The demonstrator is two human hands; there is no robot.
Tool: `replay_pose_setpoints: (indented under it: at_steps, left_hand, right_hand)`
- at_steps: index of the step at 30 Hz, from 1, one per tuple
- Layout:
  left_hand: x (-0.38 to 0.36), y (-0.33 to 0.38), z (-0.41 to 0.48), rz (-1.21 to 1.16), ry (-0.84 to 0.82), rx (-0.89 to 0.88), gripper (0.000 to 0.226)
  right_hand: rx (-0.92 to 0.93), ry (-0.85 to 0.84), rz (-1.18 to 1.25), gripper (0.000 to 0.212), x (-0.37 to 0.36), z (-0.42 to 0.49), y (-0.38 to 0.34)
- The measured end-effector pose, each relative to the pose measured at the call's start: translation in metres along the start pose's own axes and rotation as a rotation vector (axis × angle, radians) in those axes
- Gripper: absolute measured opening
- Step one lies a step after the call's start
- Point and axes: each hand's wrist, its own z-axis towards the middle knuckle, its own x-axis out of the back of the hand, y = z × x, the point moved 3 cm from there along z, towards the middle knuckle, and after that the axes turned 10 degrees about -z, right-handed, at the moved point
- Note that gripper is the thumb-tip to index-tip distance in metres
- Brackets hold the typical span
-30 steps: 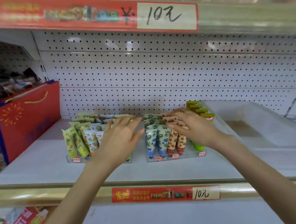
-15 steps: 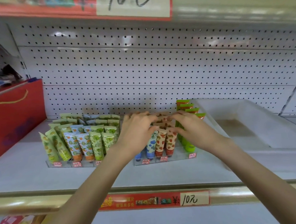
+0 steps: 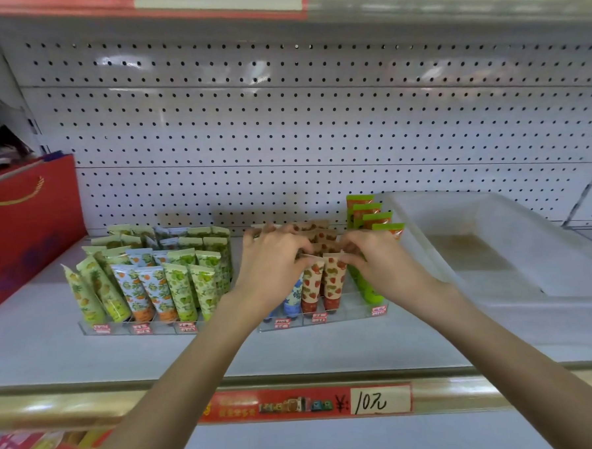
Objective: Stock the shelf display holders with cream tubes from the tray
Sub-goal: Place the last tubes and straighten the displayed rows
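At the middle of the shelf (image 3: 328,346), between its front edge and the back panel, the left hand (image 3: 276,259) and the right hand (image 3: 382,264) sit close together over the right-hand holder (image 3: 347,316). Their fingertips almost meet. Each hand seems to pinch the flat crimped top of one of the strawberry-print tubes (image 3: 332,280) in the front row, the left hand on the left tube and the right hand on the one beside it.

These tubes look light and soft-walled, so they will dent if squeezed at the belly. The glossy skin may slip. The stiff crimp at the top is the safest place to hold, with the cap end going down into its slot. They stand tilted and tightly packed, so a careless push could topple their neighbours.

Blue tubes (image 3: 293,300) stand just left of them, partly hidden by the left wrist. Green tubes (image 3: 369,217) fill the column on the right, behind the right hand. The left-hand holder (image 3: 139,330), full of fruit-print tubes (image 3: 174,289), stands near the left hand but apart from it. The translucent tray (image 3: 566,299) lies toward the shelf's right end, just beside the green column. A red bag (image 3: 27,231) stands at the left end.
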Motion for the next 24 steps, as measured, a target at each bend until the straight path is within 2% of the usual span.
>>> replay_pose_setpoints:
  at_steps: [5,13,24]
  left_hand:
    - [-0.002,-0.005,-0.003,-0.109,0.07,0.014,0.014]
    - [-0.005,-0.009,-0.007,-0.175,0.139,0.032,0.011]
    - [-0.007,-0.01,-0.007,-0.164,0.189,0.023,0.012]
  right_hand:
    - [-0.045,-0.007,0.099,0.011,-0.002,-0.006,0.005]
    - [-0.12,-0.025,0.242,0.005,-0.006,-0.011,0.011]
    - [-0.142,-0.015,0.31,0.012,-0.007,-0.014,0.013]
